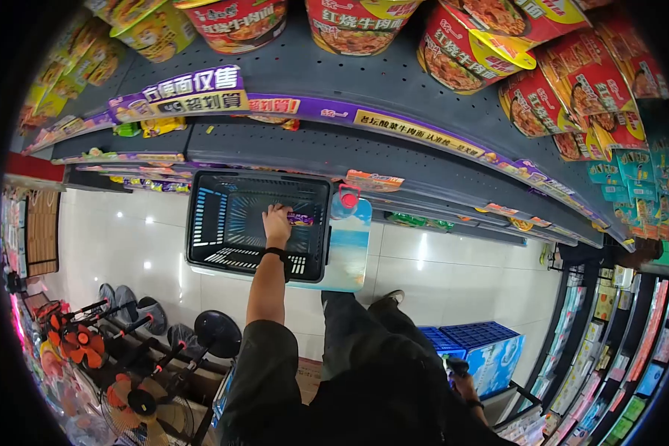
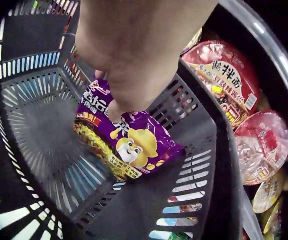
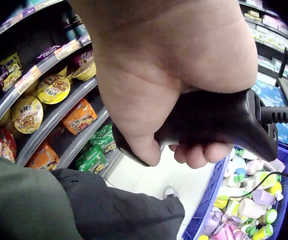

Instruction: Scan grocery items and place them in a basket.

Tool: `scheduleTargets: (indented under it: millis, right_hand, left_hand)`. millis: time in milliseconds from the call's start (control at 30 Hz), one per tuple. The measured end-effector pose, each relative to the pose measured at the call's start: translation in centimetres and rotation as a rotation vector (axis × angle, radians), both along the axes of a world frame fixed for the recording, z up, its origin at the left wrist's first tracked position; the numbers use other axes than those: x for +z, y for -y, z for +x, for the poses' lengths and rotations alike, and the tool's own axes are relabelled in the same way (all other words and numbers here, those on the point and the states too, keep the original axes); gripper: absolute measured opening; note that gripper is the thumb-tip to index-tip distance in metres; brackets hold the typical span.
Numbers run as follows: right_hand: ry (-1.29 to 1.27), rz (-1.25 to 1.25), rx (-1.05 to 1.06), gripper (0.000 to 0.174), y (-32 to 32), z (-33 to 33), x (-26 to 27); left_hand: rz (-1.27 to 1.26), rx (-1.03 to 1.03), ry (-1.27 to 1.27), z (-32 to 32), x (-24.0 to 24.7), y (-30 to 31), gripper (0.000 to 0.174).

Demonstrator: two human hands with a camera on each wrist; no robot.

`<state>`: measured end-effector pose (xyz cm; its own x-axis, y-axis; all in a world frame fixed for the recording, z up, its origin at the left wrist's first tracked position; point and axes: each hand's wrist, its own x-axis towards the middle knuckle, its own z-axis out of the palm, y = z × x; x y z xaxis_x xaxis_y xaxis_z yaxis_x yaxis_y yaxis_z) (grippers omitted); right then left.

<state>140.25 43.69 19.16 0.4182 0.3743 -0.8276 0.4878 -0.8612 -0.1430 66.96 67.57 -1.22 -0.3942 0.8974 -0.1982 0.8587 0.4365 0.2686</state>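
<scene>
My left hand (image 1: 276,225) reaches down into a black plastic shopping basket (image 2: 26,107). Between thumb and fingers it pinches a purple instant noodle packet (image 2: 146,145) with a yellow-hatted cartoon figure on the front. In the head view this packet (image 1: 302,220) shows just right of the fingertips, inside the basket walls. Down by my right side, my right hand (image 3: 169,60) grips a black handheld device (image 3: 214,120) with a ribbed cable running from its end. What kind of device it is I cannot tell. The palm hides part of it.
Grey shelves (image 1: 290,82) with cup noodles curve across the front. Beside the basket a red-capped container (image 1: 345,201) stands on a beach-printed surface (image 1: 349,256). Several fans (image 1: 145,405) stand at lower left. A blue crate (image 3: 204,210) of bottles is at my right.
</scene>
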Motion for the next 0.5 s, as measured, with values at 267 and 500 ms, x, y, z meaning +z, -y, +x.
scheduleTargets:
  millis: [267,500]
  right_hand:
    - [-0.047,0.051,-0.061,0.017,-1.0,-5.5,3.0]
    - [-0.124,0.142,0.018,0.019,-5.9,-4.7,0.7]
  left_hand:
    - [0.222,0.098,0.067,0.3,-5.0,-6.3,0.033]
    - [0.391,-0.025,0.209,3.4,-4.5,-2.6,0.042]
